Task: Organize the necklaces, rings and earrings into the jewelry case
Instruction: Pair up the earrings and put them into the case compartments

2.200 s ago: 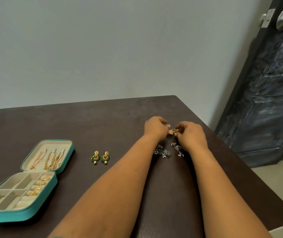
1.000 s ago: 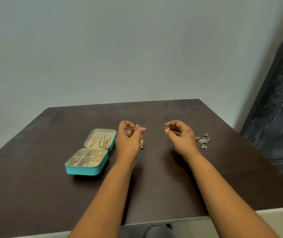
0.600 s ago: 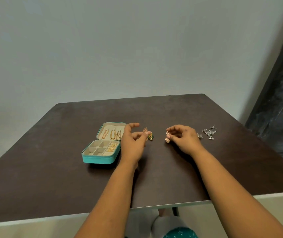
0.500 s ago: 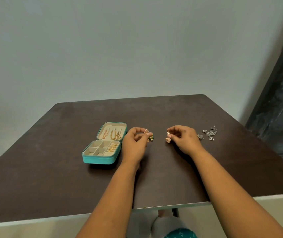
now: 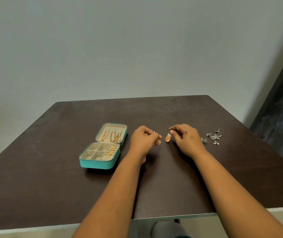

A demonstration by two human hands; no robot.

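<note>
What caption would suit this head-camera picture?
Left hand and right hand each pinch a gold earring beside the open teal jewelry case.

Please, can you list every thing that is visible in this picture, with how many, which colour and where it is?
table: one, dark brown, fills the foreground.
jewelry case: one, teal outside, beige inside, open, on the table left of the hands.
necklaces: several, gold, in the case lid.
rings: several, gold, in the right-hand slots of the case.
gold earrings: two, one held by each hand.
silver earrings: a small cluster, on the table at right.
wall: pale grey, behind.
left hand: pinches one gold earring.
right hand: pinches the other.
</note>
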